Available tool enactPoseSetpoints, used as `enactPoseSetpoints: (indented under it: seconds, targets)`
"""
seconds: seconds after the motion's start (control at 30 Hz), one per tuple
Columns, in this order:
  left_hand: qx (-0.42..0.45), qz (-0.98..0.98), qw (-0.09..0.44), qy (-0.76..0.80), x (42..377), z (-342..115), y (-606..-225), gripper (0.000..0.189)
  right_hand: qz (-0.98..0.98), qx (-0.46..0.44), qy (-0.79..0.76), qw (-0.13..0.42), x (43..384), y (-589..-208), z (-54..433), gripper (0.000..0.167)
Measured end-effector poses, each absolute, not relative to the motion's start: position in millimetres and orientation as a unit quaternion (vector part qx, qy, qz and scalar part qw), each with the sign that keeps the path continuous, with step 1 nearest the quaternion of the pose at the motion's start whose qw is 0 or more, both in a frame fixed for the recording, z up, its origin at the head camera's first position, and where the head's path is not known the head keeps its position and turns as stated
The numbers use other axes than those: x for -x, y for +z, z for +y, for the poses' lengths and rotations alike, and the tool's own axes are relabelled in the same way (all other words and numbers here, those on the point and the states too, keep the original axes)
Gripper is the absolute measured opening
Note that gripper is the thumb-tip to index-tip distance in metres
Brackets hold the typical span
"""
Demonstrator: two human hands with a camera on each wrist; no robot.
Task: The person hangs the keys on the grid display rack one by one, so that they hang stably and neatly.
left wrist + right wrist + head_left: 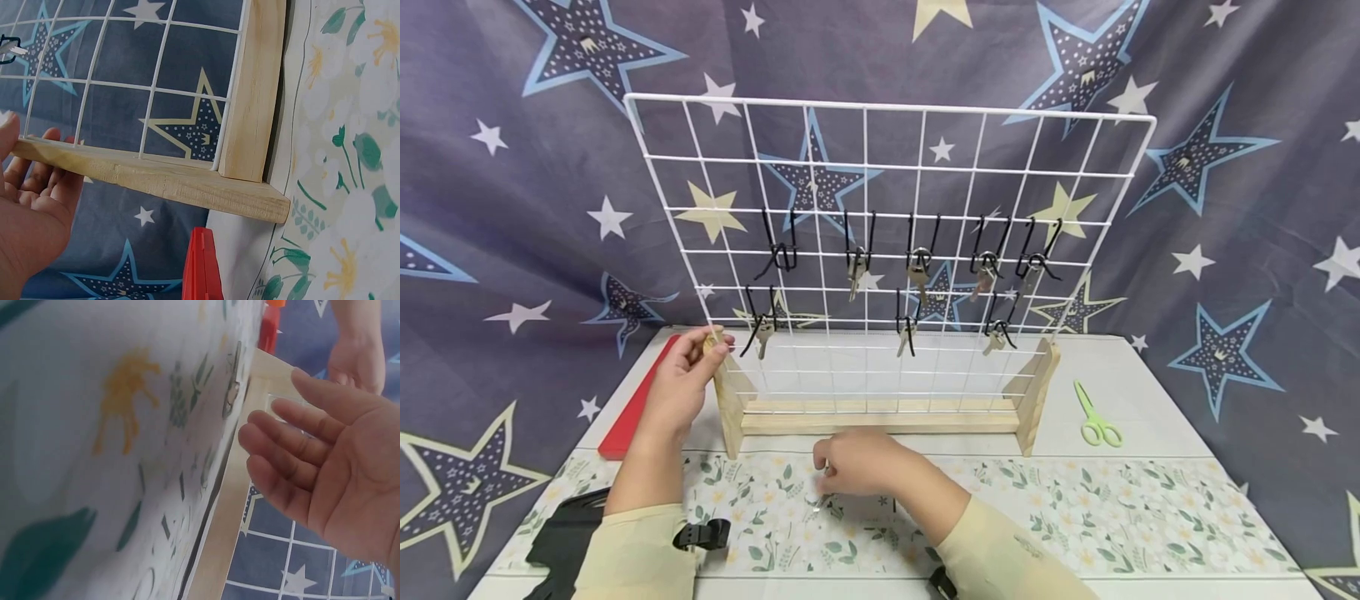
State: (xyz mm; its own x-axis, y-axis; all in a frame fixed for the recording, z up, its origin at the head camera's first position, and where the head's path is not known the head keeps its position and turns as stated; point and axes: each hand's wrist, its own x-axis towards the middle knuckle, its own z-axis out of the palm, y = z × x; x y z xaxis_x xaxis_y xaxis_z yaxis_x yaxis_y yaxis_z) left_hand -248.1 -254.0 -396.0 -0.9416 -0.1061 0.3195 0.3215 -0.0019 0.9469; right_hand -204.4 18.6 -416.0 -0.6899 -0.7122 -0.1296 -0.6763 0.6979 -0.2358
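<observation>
A white wire grid rack [865, 167] stands in a wooden stand [880, 423]. My left hand [681, 387] grips the top of the stand's left side piece [150, 184], thumb on one side and fingers on the other. Several black hooks hang on the grid in two rows, and most carry keys, such as one key [856, 271] in the upper row. The upper left hook [782, 254] shows no key. My right hand [861, 462] is over the flowered cloth in front of the stand. In the right wrist view its fingers are loosely extended, holding nothing. A small metallic key-like piece [232, 394] lies on the cloth.
Green scissors [1097, 421] lie right of the stand. A long red object [636, 404] lies to the left, partly behind my left arm. A black object [568, 542] sits at the front left. Behind the rack hangs a star-patterned curtain [880, 50].
</observation>
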Motion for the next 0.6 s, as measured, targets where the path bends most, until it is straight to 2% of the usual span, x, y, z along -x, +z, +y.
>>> enactPoseSetpoints:
  seconds: [0.37, 0.6]
  targets:
    - [0.074, -0.689, 0.151, -0.705, 247, -253, -395, 0.041, 0.922, 0.354, -0.057, 0.144, 204, -421, 8, 0.035]
    - [0.073, -0.69, 0.151, -0.704, 246, -253, -394, 0.042, 0.929, 0.343, -0.016, 0.138, 206, -427, 5, 0.025]
